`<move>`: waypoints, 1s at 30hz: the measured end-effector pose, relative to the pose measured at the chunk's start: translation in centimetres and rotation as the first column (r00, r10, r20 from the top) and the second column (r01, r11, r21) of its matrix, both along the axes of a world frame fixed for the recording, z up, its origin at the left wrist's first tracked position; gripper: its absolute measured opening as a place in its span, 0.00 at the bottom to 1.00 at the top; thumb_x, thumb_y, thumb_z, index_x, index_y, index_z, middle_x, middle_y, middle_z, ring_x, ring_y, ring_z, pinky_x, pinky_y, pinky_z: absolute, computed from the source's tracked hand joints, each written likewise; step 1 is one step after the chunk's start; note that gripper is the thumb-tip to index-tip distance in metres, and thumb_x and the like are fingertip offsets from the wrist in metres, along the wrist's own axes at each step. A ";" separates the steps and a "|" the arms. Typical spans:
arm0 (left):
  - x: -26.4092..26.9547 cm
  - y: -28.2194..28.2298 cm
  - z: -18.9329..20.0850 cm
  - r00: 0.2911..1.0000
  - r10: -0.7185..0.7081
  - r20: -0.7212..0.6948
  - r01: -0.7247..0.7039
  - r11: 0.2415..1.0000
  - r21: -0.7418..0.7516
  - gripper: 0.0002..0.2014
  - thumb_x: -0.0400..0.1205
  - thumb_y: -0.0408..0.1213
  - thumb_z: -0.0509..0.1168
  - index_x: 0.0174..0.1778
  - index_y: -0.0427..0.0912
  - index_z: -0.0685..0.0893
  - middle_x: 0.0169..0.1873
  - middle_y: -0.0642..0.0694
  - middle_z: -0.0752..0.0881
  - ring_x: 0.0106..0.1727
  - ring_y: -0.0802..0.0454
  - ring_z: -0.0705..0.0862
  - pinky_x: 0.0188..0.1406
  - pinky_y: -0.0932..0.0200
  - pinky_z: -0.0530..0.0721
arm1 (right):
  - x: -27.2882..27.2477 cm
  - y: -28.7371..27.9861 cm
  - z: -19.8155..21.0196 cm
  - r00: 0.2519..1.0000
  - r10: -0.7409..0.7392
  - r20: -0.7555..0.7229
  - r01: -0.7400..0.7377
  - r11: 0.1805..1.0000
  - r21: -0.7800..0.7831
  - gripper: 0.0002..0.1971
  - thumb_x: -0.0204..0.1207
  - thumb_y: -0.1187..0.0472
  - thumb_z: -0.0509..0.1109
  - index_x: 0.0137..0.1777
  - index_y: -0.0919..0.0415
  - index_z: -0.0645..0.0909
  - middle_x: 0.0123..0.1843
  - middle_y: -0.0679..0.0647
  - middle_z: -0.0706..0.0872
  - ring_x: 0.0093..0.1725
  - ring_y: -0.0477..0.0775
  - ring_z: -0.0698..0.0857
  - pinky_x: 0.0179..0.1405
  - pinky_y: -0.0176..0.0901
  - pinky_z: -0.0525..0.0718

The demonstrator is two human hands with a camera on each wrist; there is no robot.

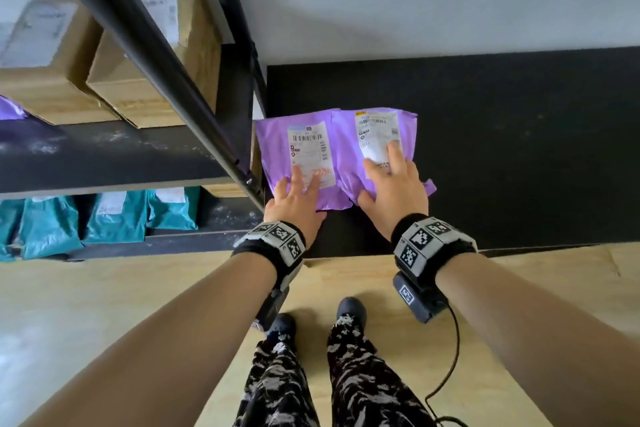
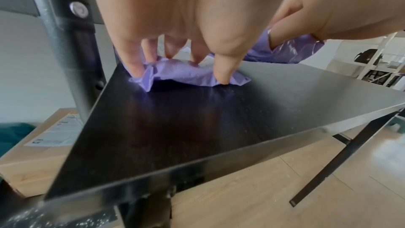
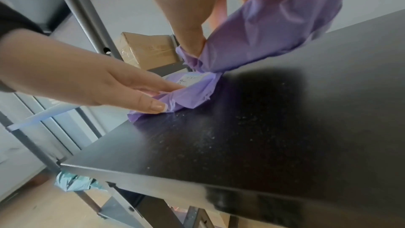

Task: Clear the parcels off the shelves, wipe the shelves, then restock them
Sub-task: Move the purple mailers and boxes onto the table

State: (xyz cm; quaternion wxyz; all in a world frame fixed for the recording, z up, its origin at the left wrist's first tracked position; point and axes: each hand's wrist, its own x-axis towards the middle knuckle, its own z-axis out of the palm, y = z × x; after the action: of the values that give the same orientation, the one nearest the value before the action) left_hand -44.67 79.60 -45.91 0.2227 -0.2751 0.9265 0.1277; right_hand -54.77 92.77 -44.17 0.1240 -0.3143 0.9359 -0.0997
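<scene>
Two purple mailer parcels with white labels lie side by side at the left end of a black tabletop [image 1: 519, 149]. My left hand [image 1: 298, 198] rests on the left purple parcel [image 1: 273, 146] with its fingers straight and spread. In the left wrist view the thumb tip touches the board beside this parcel [image 2: 181, 74]. My right hand [image 1: 394, 187] holds the right purple parcel [image 1: 410, 128], fingers over its label and thumb at its near edge. In the right wrist view that parcel [image 3: 263, 32] tilts up into the palm, and the left parcel [image 3: 192, 93] lies flat.
A black metal shelving unit stands to the left, its slanted post [image 1: 166, 62] close to the left parcel. Cardboard boxes [image 1: 138, 80] sit on its dusty upper shelf [image 1: 104, 149], and teal mailers [image 1: 114, 218] on a lower one. Below are a wooden floor and my feet.
</scene>
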 end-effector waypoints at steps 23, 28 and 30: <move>3.2 -2.4 2.7 0.979 0.011 -0.204 0.002 0.998 0.063 0.28 0.85 0.38 0.56 0.82 0.47 0.58 0.82 0.47 0.57 0.81 0.46 0.59 0.80 0.48 0.59 | 3.3 -3.4 1.6 0.986 0.150 0.067 -0.154 0.986 0.061 0.30 0.84 0.49 0.56 0.83 0.57 0.52 0.84 0.64 0.43 0.83 0.65 0.41 0.81 0.54 0.41; 6.7 -4.4 4.9 0.947 0.020 -0.322 0.008 0.996 0.087 0.24 0.83 0.38 0.57 0.78 0.46 0.67 0.77 0.47 0.69 0.76 0.45 0.69 0.77 0.49 0.67 | 7.3 -6.2 3.5 0.991 0.133 0.025 -0.133 0.991 -0.005 0.29 0.82 0.55 0.60 0.80 0.62 0.57 0.82 0.62 0.57 0.82 0.63 0.52 0.82 0.51 0.50; 9.2 -5.8 6.0 0.932 0.014 -0.363 0.017 0.996 0.083 0.23 0.84 0.37 0.57 0.76 0.46 0.69 0.76 0.46 0.70 0.75 0.45 0.70 0.75 0.49 0.68 | 9.7 -7.7 4.1 0.991 0.132 -0.006 -0.132 0.991 -0.021 0.27 0.81 0.55 0.61 0.77 0.63 0.62 0.78 0.61 0.63 0.79 0.62 0.58 0.79 0.51 0.58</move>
State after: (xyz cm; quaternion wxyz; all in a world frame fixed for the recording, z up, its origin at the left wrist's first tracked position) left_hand -35.49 73.82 -39.94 0.0592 -0.2364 0.9457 0.2153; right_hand -45.04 85.05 -40.05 0.1250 -0.3769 0.9123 -0.1007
